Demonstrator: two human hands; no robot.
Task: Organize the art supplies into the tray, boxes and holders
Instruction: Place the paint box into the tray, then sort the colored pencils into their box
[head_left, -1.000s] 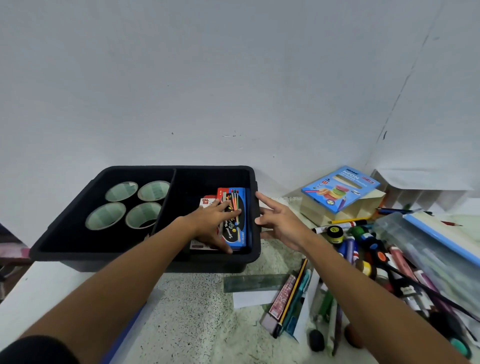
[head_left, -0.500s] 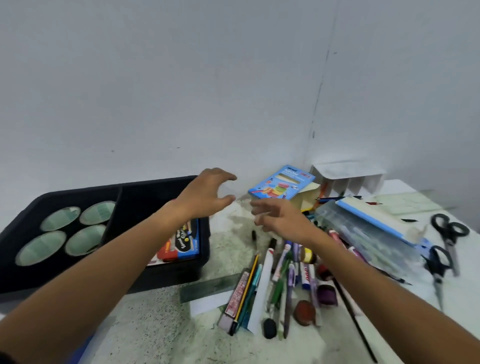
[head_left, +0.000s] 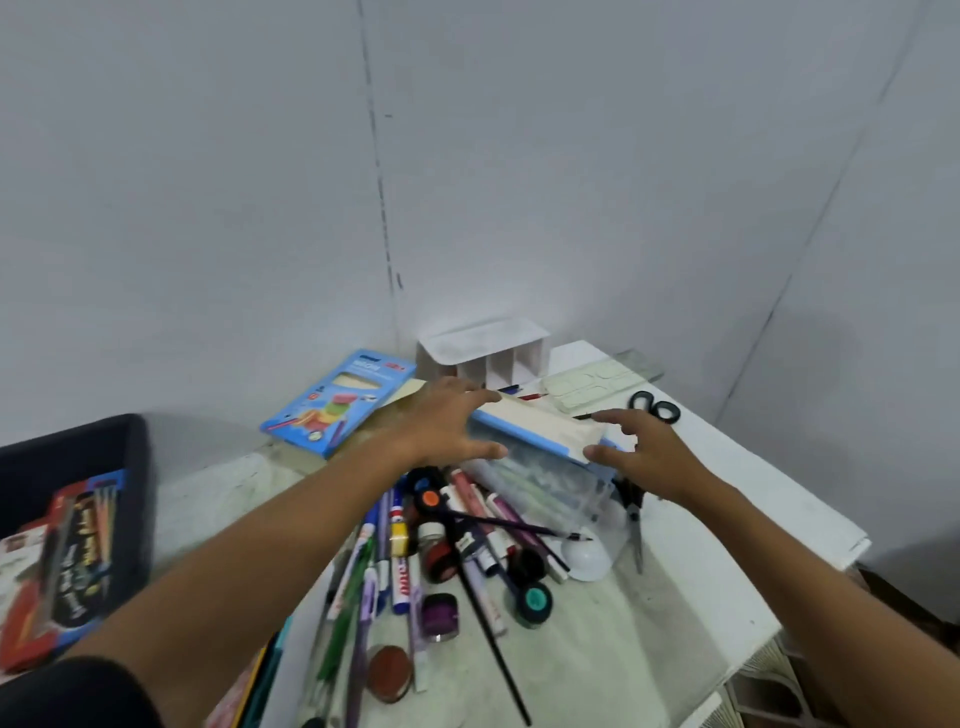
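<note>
With both hands (head_left: 447, 426) (head_left: 644, 457) spread open, holding nothing, grip clear box (head_left: 545, 467) by its ends: stiff, light, probably slick

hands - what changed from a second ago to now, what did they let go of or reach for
The left hand let go of the pencil box in the black tray and moved right. The right hand left the tray's rim. Both now reach with spread fingers around the ends of the blue-lidded clear box; a firm grip is not visible. The pencil box stayed in the tray, the marker pile as before.
</note>
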